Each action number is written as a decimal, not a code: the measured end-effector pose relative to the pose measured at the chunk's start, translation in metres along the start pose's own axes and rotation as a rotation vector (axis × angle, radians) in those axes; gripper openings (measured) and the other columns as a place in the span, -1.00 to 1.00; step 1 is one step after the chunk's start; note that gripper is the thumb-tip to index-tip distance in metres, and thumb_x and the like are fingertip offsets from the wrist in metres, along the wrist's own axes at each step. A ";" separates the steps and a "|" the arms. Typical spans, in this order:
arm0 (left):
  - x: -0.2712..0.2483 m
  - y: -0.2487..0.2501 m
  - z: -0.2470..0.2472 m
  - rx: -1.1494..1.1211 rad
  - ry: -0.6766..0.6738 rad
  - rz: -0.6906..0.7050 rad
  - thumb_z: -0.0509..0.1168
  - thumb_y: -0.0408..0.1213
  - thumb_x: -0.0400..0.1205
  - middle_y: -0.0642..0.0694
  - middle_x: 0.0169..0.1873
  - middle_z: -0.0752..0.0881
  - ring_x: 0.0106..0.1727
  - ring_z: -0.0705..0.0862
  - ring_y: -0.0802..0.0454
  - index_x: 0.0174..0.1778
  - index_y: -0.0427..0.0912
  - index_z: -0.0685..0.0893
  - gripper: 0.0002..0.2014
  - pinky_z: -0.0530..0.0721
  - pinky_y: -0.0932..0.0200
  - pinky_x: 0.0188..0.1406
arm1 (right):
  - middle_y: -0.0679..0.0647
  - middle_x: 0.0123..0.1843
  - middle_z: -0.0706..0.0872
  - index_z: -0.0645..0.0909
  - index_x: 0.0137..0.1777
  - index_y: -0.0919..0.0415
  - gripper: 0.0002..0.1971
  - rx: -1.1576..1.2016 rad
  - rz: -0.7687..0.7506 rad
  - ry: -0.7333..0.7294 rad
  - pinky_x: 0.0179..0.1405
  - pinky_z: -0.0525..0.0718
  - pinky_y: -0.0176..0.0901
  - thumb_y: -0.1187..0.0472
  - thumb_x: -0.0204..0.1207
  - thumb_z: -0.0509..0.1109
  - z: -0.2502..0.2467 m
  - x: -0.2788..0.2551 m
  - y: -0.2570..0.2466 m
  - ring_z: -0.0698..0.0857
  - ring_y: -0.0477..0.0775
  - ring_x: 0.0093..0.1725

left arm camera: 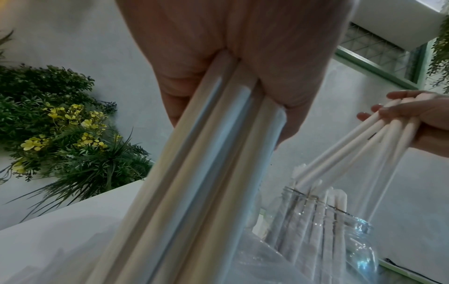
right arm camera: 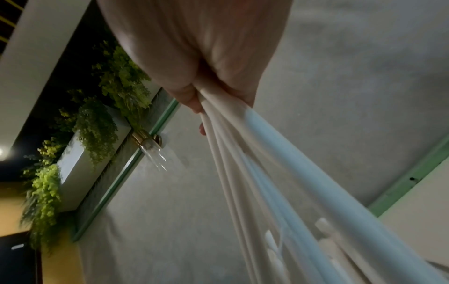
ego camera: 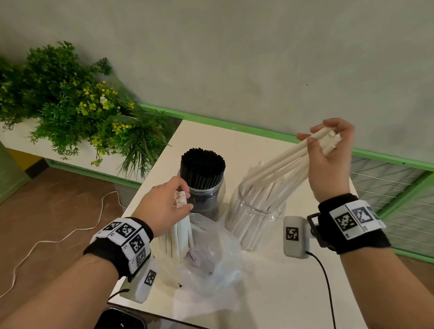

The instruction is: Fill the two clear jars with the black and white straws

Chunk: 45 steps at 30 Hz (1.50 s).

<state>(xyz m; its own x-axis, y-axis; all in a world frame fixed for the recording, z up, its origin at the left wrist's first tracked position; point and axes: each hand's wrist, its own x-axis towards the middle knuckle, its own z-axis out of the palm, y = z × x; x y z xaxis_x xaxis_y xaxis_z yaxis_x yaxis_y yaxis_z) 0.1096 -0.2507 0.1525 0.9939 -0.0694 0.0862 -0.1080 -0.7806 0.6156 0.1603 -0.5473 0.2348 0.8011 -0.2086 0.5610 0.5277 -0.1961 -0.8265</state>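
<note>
Two clear jars stand on a white table (ego camera: 286, 294). The left jar (ego camera: 214, 198) is packed with black straws (ego camera: 202, 169). The right jar (ego camera: 253, 216) (left arm camera: 340, 230) holds several white straws. My right hand (ego camera: 326, 153) (right arm camera: 206, 57) grips a bundle of white straws (ego camera: 286, 164) (right arm camera: 279, 182) by its top, tilted, with the lower ends inside the right jar. My left hand (ego camera: 167, 204) (left arm camera: 230, 57) grips a second bundle of white straws (ego camera: 181, 234) (left arm camera: 194, 182) upright in a clear plastic bag (ego camera: 213, 258).
A planter of green plants with yellow flowers (ego camera: 76, 105) sits left of the table against the grey wall. A white cord (ego camera: 48, 242) lies on the floor. A green frame with wire mesh (ego camera: 408, 201) runs along the right.
</note>
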 end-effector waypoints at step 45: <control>-0.007 -0.002 -0.002 0.008 0.007 0.020 0.40 -0.11 0.52 0.24 -0.19 0.60 -0.14 0.59 0.13 -0.03 0.12 0.47 -0.77 0.40 0.28 -0.35 | 0.17 0.57 0.44 0.41 0.54 0.29 -0.47 -0.893 -0.096 -0.369 0.56 0.28 0.03 0.03 0.65 0.05 -0.010 -0.064 0.111 0.38 0.22 0.54</control>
<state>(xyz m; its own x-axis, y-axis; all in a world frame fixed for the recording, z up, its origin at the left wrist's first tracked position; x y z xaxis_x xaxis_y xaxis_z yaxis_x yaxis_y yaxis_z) 0.1028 -0.2471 0.1520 0.9913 -0.0808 0.1038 -0.1276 -0.7843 0.6072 0.1646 -0.5652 0.1073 0.8845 0.1298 0.4482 0.3082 -0.8836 -0.3524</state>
